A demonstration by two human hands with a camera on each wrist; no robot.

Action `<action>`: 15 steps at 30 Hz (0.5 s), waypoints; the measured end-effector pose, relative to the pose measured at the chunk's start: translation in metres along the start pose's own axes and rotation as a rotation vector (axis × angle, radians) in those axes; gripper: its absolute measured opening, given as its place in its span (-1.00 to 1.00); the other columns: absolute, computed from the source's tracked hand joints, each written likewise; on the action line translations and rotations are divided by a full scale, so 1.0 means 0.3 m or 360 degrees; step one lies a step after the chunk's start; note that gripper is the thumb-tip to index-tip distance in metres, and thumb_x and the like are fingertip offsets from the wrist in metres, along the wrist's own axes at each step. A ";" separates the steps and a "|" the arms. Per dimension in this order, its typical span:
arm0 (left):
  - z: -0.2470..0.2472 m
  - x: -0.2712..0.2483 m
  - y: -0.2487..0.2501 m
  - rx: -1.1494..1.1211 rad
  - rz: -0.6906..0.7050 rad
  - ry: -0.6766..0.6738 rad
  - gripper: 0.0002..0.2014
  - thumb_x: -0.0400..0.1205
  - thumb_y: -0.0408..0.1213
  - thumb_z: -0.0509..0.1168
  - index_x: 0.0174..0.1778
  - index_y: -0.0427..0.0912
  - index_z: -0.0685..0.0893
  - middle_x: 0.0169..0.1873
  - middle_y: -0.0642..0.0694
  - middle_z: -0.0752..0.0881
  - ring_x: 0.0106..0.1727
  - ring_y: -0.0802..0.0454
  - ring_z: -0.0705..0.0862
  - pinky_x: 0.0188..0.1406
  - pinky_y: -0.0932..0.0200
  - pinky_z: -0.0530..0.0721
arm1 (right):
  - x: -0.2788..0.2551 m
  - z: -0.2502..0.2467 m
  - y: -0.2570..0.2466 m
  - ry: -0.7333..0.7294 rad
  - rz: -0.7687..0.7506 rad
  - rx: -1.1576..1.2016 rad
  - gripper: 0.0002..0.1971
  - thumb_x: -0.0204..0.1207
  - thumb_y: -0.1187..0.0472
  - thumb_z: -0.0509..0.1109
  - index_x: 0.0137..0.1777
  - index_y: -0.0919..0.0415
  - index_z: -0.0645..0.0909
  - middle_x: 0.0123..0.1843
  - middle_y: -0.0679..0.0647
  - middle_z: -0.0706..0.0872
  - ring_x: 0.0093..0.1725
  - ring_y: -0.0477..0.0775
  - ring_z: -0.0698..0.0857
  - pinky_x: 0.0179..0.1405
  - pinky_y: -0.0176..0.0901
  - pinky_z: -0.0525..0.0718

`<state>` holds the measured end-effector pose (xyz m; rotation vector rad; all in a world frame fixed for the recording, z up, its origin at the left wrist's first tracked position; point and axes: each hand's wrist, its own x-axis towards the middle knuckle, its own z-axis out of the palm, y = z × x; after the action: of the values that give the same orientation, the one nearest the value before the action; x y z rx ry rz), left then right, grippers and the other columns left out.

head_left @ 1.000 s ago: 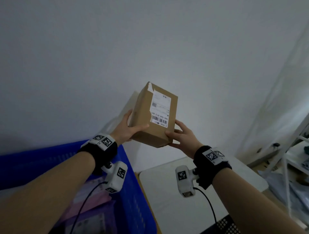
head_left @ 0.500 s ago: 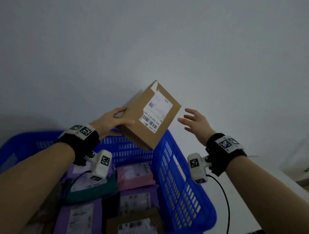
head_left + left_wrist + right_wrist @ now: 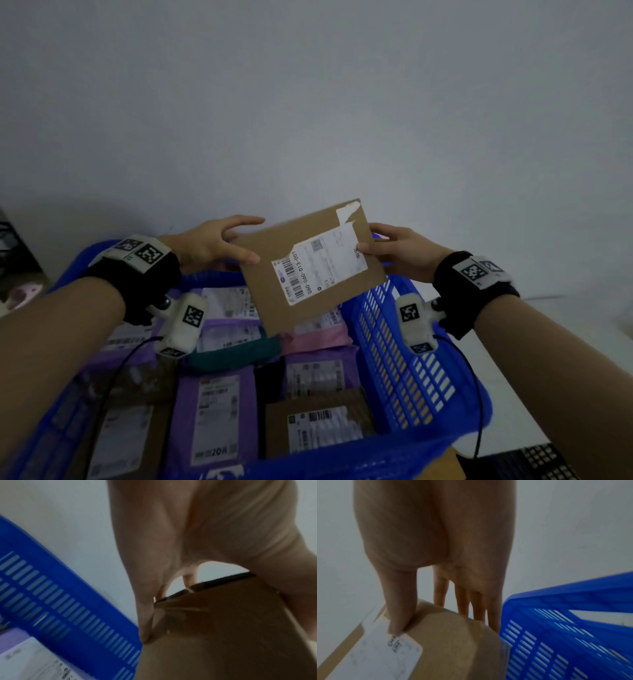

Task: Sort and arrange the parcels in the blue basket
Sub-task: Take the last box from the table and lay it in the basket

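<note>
A brown cardboard box with a white shipping label faces up, held in the air over the far end of the blue basket. My left hand grips its left edge, thumb on top and fingers behind. My right hand grips its right edge, thumb on the label. In the left wrist view the box sits under my left hand, with the basket wall to the left. In the right wrist view my thumb presses the box beside the basket.
The basket holds several flat parcels: purple bags, a teal bag, a pink bag and a brown box. A white table lies right of the basket. A plain grey wall is behind.
The view swung left from the white table to the basket. My right hand let go of the box, then took its right edge again. The box has turned flatter and lower over the basket.
</note>
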<state>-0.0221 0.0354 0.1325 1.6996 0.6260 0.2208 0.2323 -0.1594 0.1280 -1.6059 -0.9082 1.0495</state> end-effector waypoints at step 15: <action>0.096 -0.002 -0.126 -0.0279 -0.0240 0.0413 -0.72 0.56 -0.25 0.40 0.17 -0.26 0.69 0.15 -0.18 0.75 -0.04 -0.14 0.77 -0.12 -0.03 0.80 | 0.021 0.019 0.112 0.0008 0.0256 -0.0066 -0.36 0.62 0.41 0.27 0.59 -0.13 0.25 0.27 0.17 0.64 -0.04 0.28 0.73 -0.16 0.17 0.73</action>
<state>-0.0196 0.0146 0.0899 1.4595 0.8973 0.3817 0.2316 -0.1599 0.0935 -1.7381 -0.8125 1.1433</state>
